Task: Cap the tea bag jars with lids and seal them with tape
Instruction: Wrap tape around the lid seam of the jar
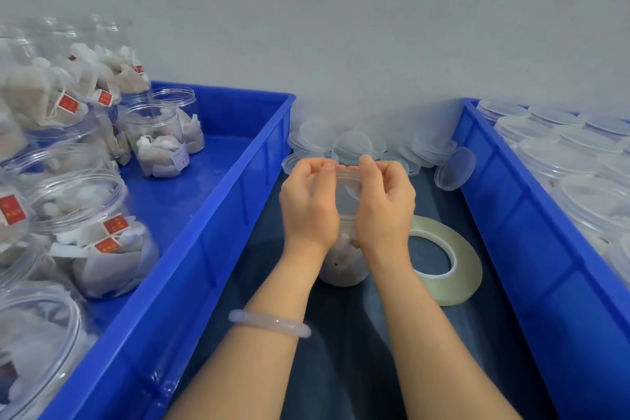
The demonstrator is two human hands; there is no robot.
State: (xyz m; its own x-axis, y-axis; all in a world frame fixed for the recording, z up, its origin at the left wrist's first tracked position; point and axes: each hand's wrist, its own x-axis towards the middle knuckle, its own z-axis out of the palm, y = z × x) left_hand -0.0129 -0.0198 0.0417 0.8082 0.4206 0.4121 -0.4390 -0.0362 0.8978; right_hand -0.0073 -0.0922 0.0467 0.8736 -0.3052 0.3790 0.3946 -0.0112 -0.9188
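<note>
A clear jar of tea bags (344,262) stands on the dark table between two blue crates. A clear lid (347,192) sits on its top. My left hand (308,204) grips the lid's left side and my right hand (385,204) its right side, fingertips curled over the far rim. A roll of clear tape (453,266) lies flat just right of the jar, touching nothing I hold. A heap of loose clear lids (354,143) lies behind the jar by the wall. My forearms hide most of the jar's body.
The left blue crate (191,238) holds several open jars of tea bags (99,235). The right blue crate (511,211) holds several capped jars (559,160). One lid (455,168) leans against the right crate's wall. A grey wall closes the back.
</note>
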